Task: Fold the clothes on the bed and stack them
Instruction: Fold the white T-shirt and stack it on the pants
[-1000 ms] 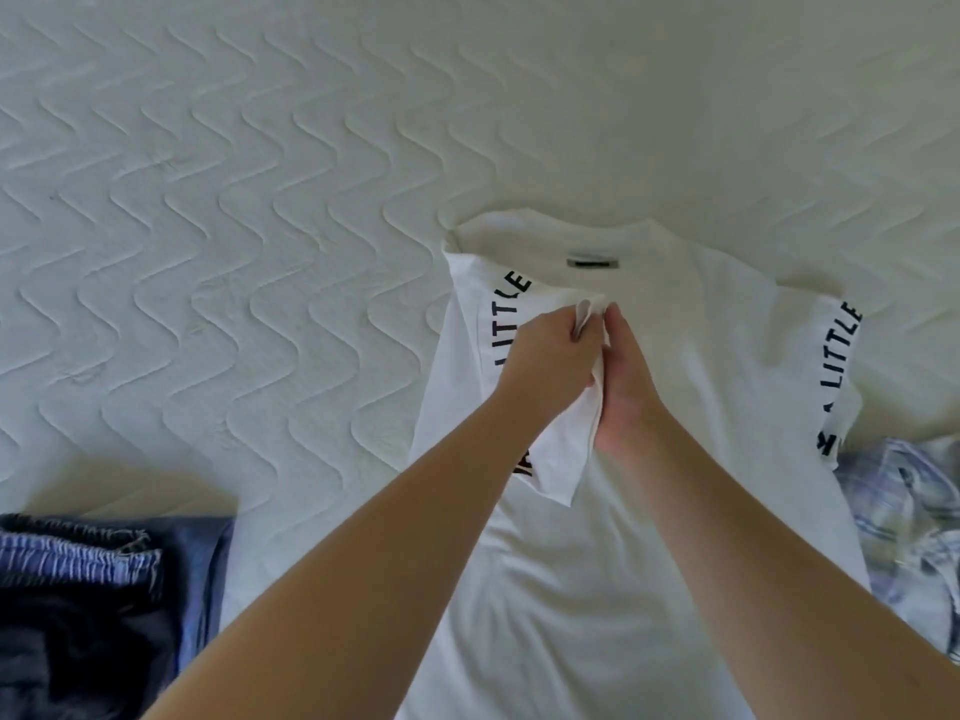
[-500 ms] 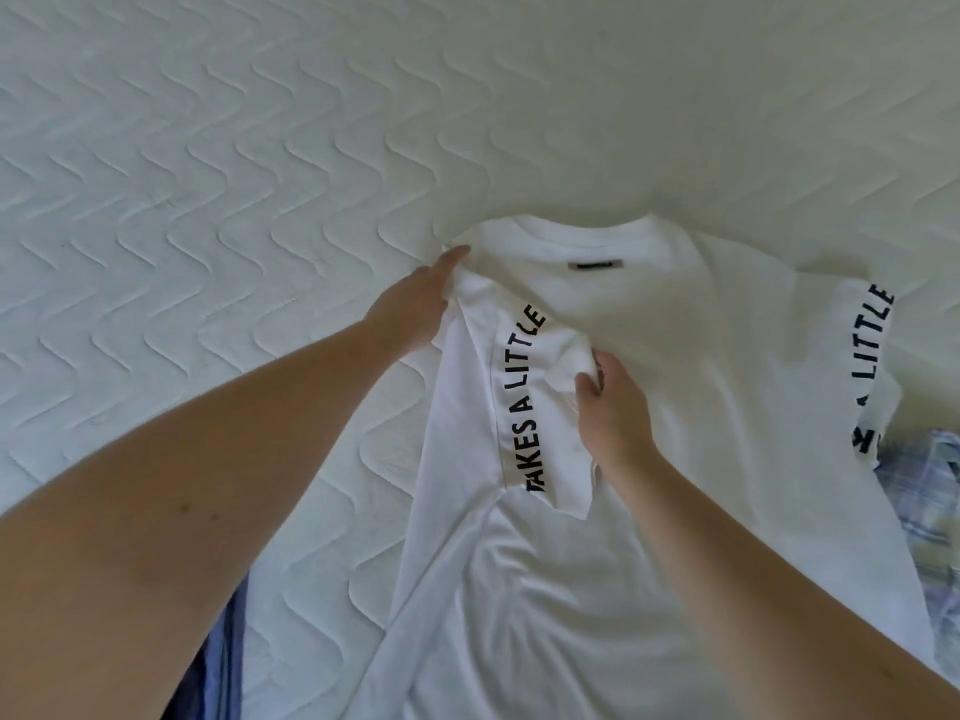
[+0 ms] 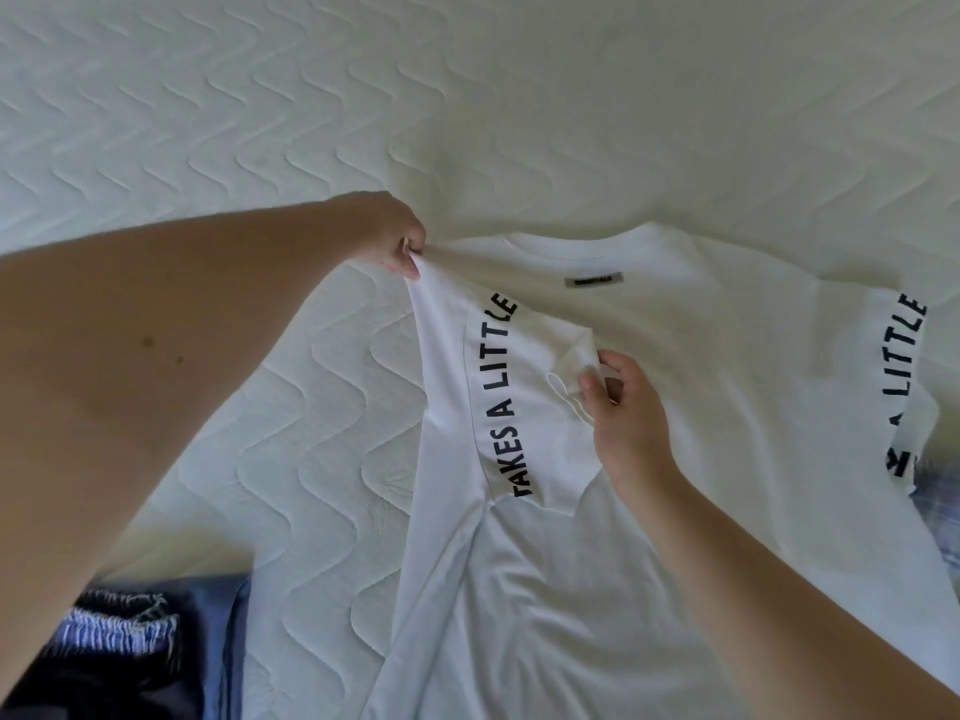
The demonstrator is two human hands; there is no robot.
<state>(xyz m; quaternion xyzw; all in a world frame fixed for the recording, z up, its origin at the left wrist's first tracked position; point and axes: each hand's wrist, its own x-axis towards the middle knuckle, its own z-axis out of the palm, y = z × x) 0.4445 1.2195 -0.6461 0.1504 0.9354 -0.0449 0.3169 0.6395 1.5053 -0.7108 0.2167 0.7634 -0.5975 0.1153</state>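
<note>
A white T-shirt (image 3: 701,387) lies back-up on the bed, a dark label under its collar and black lettering along each sleeve. Its left sleeve is folded inward over the body. My left hand (image 3: 397,239) pinches the shirt's left shoulder corner and lifts it slightly. My right hand (image 3: 621,402) pinches the hem end of the folded sleeve near the shirt's middle. The right sleeve lies flat at the far right.
The quilted white mattress (image 3: 260,122) stretches to the left and beyond the shirt. Folded dark blue and striped clothes (image 3: 130,646) lie at the lower left. A plaid blue garment (image 3: 935,511) peeks out under the shirt's right edge.
My left hand let go of the sleeve end, moved left to the shoulder corner and now pinches it. My right hand kept hold of the sleeve end.
</note>
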